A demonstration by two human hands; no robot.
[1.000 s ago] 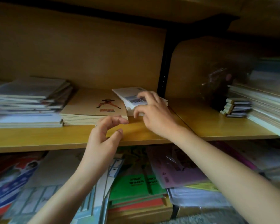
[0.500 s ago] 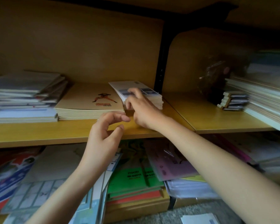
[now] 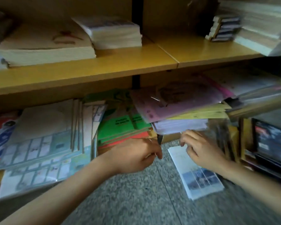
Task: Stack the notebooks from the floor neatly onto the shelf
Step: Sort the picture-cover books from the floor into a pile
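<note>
Notebooks [image 3: 199,177]: thin stack on floor [image 3: 128,200], five o'clock in view, below shelf [image 3: 88,69]. Probably light, floppy, with slick covers; I judge best hold is whole stack pinched by long edges. My right hand [image 3: 201,151] at stack's twelve o'clock end, fingers half curled; cannot tell if gripping. My left hand [image 3: 136,155] at nine o'clock, loosely curled, empty. Matching pile [image 3: 110,31] on shelf.

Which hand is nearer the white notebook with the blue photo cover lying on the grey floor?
Right. The right hand is over the white notebook's far end; the left hand is off to its left, apart.
</note>
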